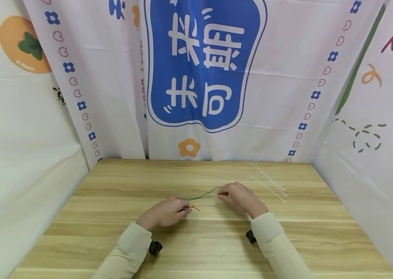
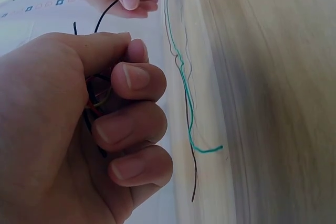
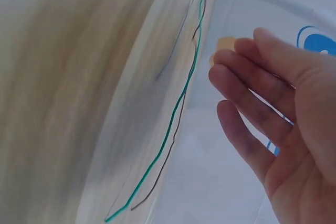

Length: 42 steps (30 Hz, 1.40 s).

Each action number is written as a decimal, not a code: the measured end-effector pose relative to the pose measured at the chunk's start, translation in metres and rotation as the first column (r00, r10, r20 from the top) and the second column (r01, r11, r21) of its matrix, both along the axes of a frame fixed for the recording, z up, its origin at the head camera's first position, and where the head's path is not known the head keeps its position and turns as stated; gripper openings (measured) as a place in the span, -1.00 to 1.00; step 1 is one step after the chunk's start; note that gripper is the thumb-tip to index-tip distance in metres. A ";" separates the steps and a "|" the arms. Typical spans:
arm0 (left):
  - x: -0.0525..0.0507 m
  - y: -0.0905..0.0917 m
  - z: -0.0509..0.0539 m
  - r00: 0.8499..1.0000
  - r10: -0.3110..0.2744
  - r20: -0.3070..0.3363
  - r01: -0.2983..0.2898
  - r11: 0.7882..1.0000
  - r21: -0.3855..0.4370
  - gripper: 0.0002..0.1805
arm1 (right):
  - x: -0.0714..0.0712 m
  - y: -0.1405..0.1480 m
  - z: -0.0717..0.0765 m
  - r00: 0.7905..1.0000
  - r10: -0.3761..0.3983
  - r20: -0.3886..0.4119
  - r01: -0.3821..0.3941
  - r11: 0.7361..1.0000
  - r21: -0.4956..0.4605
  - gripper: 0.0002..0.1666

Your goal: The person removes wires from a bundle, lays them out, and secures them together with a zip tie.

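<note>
My left hand [image 1: 166, 212] curls round a small bunch of thin wires, and their red-brown and yellow ends [image 1: 195, 208] stick out past the fingers. Black ends [image 2: 104, 17] rise above the thumb in the left wrist view. On the table a green wire [image 3: 173, 119] and a brown wire [image 3: 157, 179] lie loosely along each other, a finer grey strand [image 3: 170, 59] beside them. My right hand [image 1: 239, 197] hovers near their right end, thumb close to the forefinger; in its wrist view the fingers [image 3: 247, 77] are loosely bent, with no wire visible between them.
Several thin white cable ties [image 1: 267, 187] lie at the back right of the wood-grain table [image 1: 196, 248]. Printed white cloth [image 1: 119, 97] hangs behind the table and at both sides. Black wrist cameras [image 1: 155, 248] sit below the cuffs.
</note>
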State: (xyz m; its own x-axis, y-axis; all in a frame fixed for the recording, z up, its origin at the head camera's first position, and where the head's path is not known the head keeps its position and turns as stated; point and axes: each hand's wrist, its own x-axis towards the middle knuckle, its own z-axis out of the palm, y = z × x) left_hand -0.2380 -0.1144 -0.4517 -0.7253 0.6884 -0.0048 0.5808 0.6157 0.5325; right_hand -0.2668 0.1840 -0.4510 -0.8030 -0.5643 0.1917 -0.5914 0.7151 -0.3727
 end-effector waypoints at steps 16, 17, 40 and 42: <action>0.000 0.021 0.001 1.000 -0.001 -0.011 0.001 1.000 -0.011 -0.63 | 0.030 -0.035 0.010 0.978 0.207 -0.002 -0.206 0.971 -0.124 -0.92; 0.000 0.022 0.002 1.000 -0.005 -0.011 0.005 1.000 -0.011 -0.64 | 0.031 -0.037 0.010 0.978 0.208 -0.004 -0.207 0.970 -0.126 -0.92; 0.003 0.028 0.006 0.999 -0.036 0.003 0.036 0.999 -0.001 -0.65 | 0.036 -0.049 0.014 0.966 0.185 -0.182 -0.211 0.969 -0.132 -0.89; 0.002 0.028 0.005 0.999 -0.039 0.003 0.039 0.999 -0.002 -0.62 | 0.035 -0.048 0.013 0.964 0.166 -0.209 -0.191 0.976 -0.108 -0.86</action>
